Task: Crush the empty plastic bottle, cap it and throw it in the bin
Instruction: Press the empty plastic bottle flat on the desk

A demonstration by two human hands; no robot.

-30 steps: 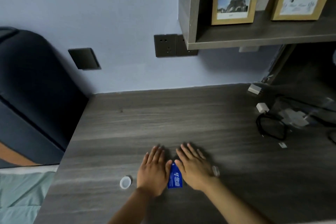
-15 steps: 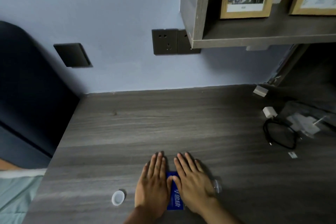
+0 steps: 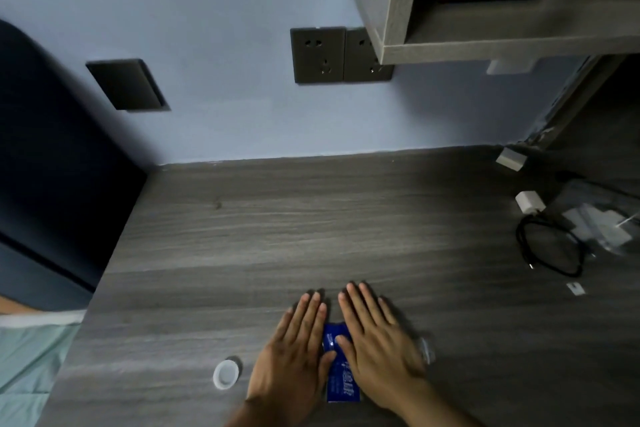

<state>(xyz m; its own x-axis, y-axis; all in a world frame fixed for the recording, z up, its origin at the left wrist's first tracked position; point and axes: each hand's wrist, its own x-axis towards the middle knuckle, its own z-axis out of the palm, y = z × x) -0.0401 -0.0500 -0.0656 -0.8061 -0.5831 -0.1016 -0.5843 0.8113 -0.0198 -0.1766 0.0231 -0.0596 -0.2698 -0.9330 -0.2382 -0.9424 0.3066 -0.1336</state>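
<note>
A clear plastic bottle with a blue label (image 3: 341,381) lies on its side on the grey wooden desk (image 3: 311,236), near the front edge. Both my hands lie flat on top of it, palms down and fingers stretched out. My left hand (image 3: 294,357) covers the bottle's left part and my right hand (image 3: 377,347) the right part. Only the label between my hands and the clear neck end (image 3: 425,350) past my right hand show. The white bottle cap (image 3: 225,374) rests loose on the desk, a little left of my left hand.
A coiled black cable (image 3: 550,250), a white charger (image 3: 528,202) and small white parts lie at the desk's right. A shelf (image 3: 502,45) with framed pictures hangs above. Wall sockets (image 3: 318,55) are behind. A dark headboard (image 3: 52,184) and bedding (image 3: 27,357) sit left.
My head has moved, so the desk and wall sit differently in view. Both hands stay flat on the bottle, with the fingers a little further forward over it.
</note>
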